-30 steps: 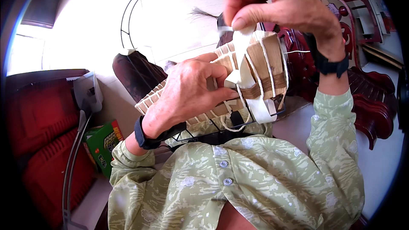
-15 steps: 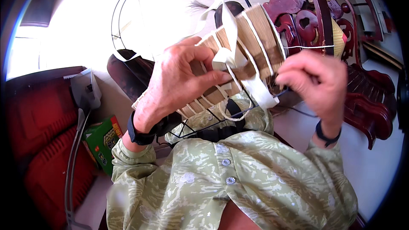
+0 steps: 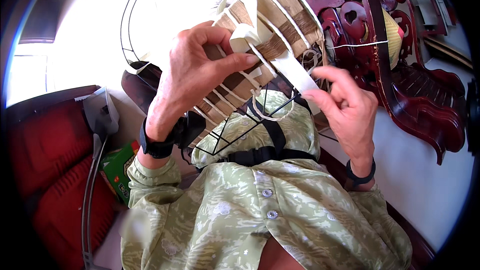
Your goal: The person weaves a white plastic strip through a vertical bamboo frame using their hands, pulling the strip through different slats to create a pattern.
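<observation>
A curved brown band (image 3: pixel 272 45), crossed by several white cords, runs diagonally in front of me along a black wire frame (image 3: pixel 231 137). My left hand (image 3: pixel 192 67) is closed round the band, its thumb pressing the front beside a loop of white ribbon (image 3: pixel 243 36). One flat length of the white ribbon (image 3: pixel 292 71) slants down to the right across the band. My right hand (image 3: pixel 347 107) has its thumb and forefinger at the lower part of this length, closed on it. A loose loop of pale cord (image 3: pixel 272 118) hangs under the band.
Carved dark red wooden furniture (image 3: pixel 387 70) stands at the right, a thin white cord (image 3: pixel 357 46) stretched to it. Red padded seats (image 3: pixel 57 155), a green box (image 3: pixel 119 170) and a grey metal stand (image 3: pixel 90 190) are at the left.
My right hand has moved left and taken the flat white ribbon, which now lies straighter. The band and my left hand have shifted slightly left.
</observation>
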Demonstrator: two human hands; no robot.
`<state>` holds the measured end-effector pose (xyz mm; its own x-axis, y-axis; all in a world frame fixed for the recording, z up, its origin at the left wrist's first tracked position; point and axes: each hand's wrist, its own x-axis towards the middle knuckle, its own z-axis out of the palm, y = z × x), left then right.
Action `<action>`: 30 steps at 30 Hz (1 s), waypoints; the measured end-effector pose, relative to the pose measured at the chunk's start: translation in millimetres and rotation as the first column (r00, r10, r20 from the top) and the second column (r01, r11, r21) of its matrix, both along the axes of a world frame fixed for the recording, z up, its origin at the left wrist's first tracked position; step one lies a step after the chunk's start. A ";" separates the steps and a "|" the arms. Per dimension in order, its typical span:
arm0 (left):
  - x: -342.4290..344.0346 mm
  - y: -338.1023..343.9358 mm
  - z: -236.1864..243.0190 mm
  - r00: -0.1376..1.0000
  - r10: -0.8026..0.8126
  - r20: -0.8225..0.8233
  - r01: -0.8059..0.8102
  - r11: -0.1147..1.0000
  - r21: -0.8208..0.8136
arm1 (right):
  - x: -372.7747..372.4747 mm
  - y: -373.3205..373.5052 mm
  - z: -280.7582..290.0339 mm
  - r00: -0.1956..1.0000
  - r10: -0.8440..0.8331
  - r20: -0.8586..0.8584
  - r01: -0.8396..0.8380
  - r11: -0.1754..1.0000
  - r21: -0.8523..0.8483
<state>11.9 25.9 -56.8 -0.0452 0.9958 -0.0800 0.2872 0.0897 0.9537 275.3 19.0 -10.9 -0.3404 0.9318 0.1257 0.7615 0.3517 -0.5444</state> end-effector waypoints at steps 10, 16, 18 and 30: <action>-14.9 9.3 -1.9 0.997 0.027 -0.072 -0.027 1.000 0.006 | 49.3 3.8 26.2 0.867 0.404 -0.290 -0.498 0.725 -0.476; -47.7 32.2 -10.2 0.996 0.091 0.020 -0.091 0.995 0.034 | 147.4 30.9 -24.4 0.978 0.133 0.161 0.078 0.483 -0.872; -50.5 38.5 -6.5 0.989 0.137 0.056 -0.139 0.989 0.045 | 203.2 45.6 -74.8 0.916 0.057 0.397 0.325 0.476 -0.818; -49.6 31.5 -10.0 0.989 0.146 -0.033 -0.145 0.988 0.053 | 34.4 50.3 -49.1 0.956 -0.040 -0.290 -0.085 0.910 -0.406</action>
<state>-37.7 57.4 -66.8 -0.1919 0.9811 -0.0255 0.3099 0.0853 0.9469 309.7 69.3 -60.0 -0.3697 0.9133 -0.1710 0.5456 0.0644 -0.8355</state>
